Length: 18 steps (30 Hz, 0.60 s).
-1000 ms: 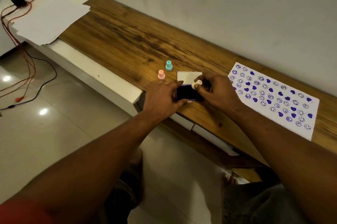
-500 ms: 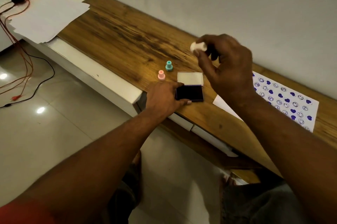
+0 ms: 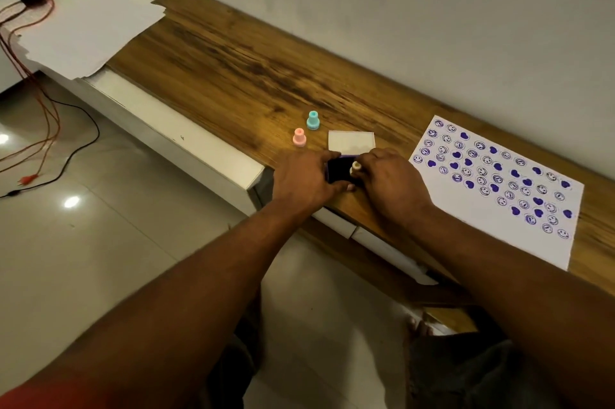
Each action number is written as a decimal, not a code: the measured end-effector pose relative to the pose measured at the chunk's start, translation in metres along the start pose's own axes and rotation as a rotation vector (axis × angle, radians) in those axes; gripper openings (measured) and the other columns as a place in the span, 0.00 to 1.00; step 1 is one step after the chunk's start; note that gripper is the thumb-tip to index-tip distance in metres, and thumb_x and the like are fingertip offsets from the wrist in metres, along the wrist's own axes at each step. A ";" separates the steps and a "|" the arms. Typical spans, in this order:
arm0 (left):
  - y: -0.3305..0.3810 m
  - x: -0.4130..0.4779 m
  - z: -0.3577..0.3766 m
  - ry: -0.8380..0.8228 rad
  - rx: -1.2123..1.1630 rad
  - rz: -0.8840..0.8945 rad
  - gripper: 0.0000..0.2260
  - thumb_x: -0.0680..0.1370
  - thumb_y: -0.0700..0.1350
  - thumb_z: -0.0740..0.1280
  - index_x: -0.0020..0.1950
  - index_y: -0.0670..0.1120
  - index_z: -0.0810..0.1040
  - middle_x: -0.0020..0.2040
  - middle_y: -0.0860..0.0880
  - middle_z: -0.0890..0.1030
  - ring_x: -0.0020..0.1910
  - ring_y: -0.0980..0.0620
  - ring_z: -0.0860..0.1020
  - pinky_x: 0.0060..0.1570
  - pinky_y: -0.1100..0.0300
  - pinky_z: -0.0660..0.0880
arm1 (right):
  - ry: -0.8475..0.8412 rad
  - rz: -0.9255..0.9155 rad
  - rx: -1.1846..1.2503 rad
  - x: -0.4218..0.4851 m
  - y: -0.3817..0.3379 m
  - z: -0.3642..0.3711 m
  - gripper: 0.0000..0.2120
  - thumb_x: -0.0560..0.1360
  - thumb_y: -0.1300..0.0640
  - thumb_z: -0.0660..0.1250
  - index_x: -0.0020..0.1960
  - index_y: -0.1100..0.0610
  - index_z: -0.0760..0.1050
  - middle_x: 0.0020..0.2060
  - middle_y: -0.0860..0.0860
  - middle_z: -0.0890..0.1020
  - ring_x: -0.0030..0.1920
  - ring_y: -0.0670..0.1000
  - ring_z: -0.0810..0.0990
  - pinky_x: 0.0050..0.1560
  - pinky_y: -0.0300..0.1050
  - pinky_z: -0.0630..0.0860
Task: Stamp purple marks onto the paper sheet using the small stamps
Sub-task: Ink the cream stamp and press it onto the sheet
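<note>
**Stamp on ink pad; sheet partly filled**

Head view. A wooden counter (image 3: 253, 75) runs along a pale wall. Near its front edge lies an open ink pad (image 3: 337, 169), dark purple, with its pale lid (image 3: 351, 141) folded back on the far side.

The left hand (image 3: 304, 180) rests on the pad's left edge, palm down, fingers pressed together and laid over the case; the thumb reaches along the pad's near side.

The right hand (image 3: 391, 180) is at the pad's right edge. Its fingertips pinch a small cream stamp (image 3: 355, 168), which stands on the dark ink surface. The remaining fingers are curled in.

Two more stamps stand upright on the counter just left of the lid: a pink stamp (image 3: 299, 137) nearer the front edge and a teal stamp (image 3: 312, 120) behind it, close but apart.

The paper sheet (image 3: 479, 225) lies flat to the right of the hands, not touched by either. It carries rows of purple smiley faces and hearts; its near strip is blank.

Loose white papers (image 3: 86, 29) lie at the counter's far left end, with red and black cables (image 3: 40, 82) trailing to the tiled floor.
</note>
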<state>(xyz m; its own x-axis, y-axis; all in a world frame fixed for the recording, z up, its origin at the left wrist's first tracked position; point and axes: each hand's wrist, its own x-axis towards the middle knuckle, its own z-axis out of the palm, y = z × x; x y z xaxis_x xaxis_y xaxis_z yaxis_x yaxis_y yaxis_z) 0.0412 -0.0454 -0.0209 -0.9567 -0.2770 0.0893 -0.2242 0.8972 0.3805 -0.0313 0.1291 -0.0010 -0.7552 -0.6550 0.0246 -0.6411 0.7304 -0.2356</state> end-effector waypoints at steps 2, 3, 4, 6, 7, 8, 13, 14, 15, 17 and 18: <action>0.000 -0.001 0.001 -0.003 -0.009 -0.007 0.35 0.73 0.72 0.72 0.77 0.58 0.74 0.60 0.51 0.84 0.56 0.51 0.80 0.51 0.56 0.76 | 0.011 0.002 0.040 -0.001 0.001 -0.001 0.15 0.84 0.55 0.64 0.67 0.56 0.80 0.61 0.55 0.83 0.62 0.56 0.78 0.57 0.47 0.75; 0.001 -0.001 0.000 0.001 -0.017 -0.011 0.35 0.73 0.71 0.72 0.77 0.59 0.74 0.60 0.51 0.85 0.56 0.52 0.81 0.50 0.56 0.76 | 0.020 0.006 0.066 -0.001 0.001 -0.001 0.14 0.84 0.54 0.64 0.67 0.56 0.80 0.61 0.55 0.83 0.62 0.56 0.78 0.57 0.47 0.74; 0.001 -0.001 0.000 0.009 -0.025 -0.016 0.35 0.73 0.71 0.72 0.76 0.59 0.75 0.60 0.51 0.85 0.56 0.51 0.81 0.50 0.56 0.76 | 0.030 0.011 0.083 -0.002 0.000 0.000 0.14 0.84 0.54 0.64 0.66 0.56 0.80 0.61 0.55 0.83 0.62 0.56 0.78 0.57 0.46 0.74; 0.002 -0.001 -0.001 0.010 -0.030 -0.022 0.35 0.72 0.71 0.73 0.76 0.59 0.75 0.61 0.52 0.85 0.57 0.51 0.81 0.52 0.55 0.78 | 0.042 0.017 0.098 -0.003 0.001 0.001 0.14 0.84 0.54 0.63 0.67 0.55 0.80 0.61 0.55 0.83 0.62 0.56 0.78 0.56 0.44 0.72; 0.002 0.000 -0.001 0.005 -0.023 -0.022 0.35 0.72 0.71 0.73 0.75 0.59 0.75 0.61 0.52 0.85 0.58 0.51 0.81 0.53 0.53 0.78 | 0.044 0.019 0.105 -0.004 0.002 0.002 0.14 0.84 0.54 0.63 0.67 0.55 0.80 0.61 0.54 0.83 0.62 0.56 0.79 0.55 0.43 0.71; 0.002 0.000 -0.002 0.004 -0.013 -0.023 0.35 0.72 0.72 0.73 0.75 0.59 0.76 0.60 0.52 0.85 0.58 0.51 0.81 0.53 0.53 0.78 | 0.037 0.023 0.113 -0.003 0.002 0.003 0.14 0.84 0.54 0.63 0.68 0.55 0.79 0.61 0.54 0.83 0.61 0.56 0.79 0.54 0.43 0.70; 0.005 0.003 -0.005 0.018 0.052 -0.015 0.34 0.71 0.73 0.73 0.73 0.59 0.77 0.57 0.52 0.85 0.54 0.52 0.81 0.47 0.56 0.76 | 0.088 0.123 0.420 -0.002 0.005 -0.009 0.12 0.82 0.50 0.70 0.63 0.52 0.83 0.55 0.50 0.86 0.54 0.50 0.82 0.51 0.40 0.75; 0.006 0.003 -0.006 0.017 0.061 -0.009 0.34 0.71 0.73 0.73 0.72 0.59 0.77 0.58 0.52 0.85 0.55 0.52 0.81 0.47 0.56 0.76 | 0.127 0.200 0.579 -0.003 0.006 -0.015 0.12 0.81 0.48 0.70 0.62 0.51 0.83 0.54 0.47 0.86 0.53 0.47 0.83 0.51 0.39 0.77; 0.009 0.004 -0.006 0.012 0.067 -0.008 0.34 0.71 0.73 0.73 0.72 0.58 0.77 0.59 0.52 0.85 0.56 0.52 0.82 0.47 0.56 0.76 | 0.150 0.291 0.766 -0.005 0.008 -0.023 0.12 0.81 0.46 0.70 0.61 0.50 0.84 0.51 0.44 0.86 0.52 0.44 0.83 0.49 0.37 0.77; 0.012 0.005 -0.007 -0.013 0.067 -0.016 0.35 0.71 0.73 0.73 0.73 0.58 0.77 0.61 0.52 0.85 0.57 0.51 0.81 0.47 0.56 0.75 | 0.109 0.445 1.242 -0.012 0.013 -0.037 0.09 0.82 0.47 0.69 0.55 0.50 0.85 0.44 0.42 0.85 0.43 0.41 0.81 0.40 0.35 0.74; 0.013 0.006 -0.008 -0.019 0.062 -0.019 0.35 0.71 0.72 0.73 0.73 0.57 0.77 0.62 0.51 0.85 0.58 0.51 0.81 0.46 0.57 0.74 | 0.047 0.484 1.503 -0.018 0.015 -0.043 0.08 0.82 0.50 0.69 0.53 0.52 0.85 0.41 0.45 0.83 0.39 0.42 0.78 0.36 0.35 0.70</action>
<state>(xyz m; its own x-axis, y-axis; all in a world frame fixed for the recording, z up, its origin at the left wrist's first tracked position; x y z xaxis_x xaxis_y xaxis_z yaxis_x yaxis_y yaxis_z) 0.0343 -0.0379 -0.0082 -0.9555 -0.2879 0.0644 -0.2528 0.9116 0.3241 -0.0338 0.1602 0.0366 -0.8616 -0.3989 -0.3139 0.3463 -0.0099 -0.9381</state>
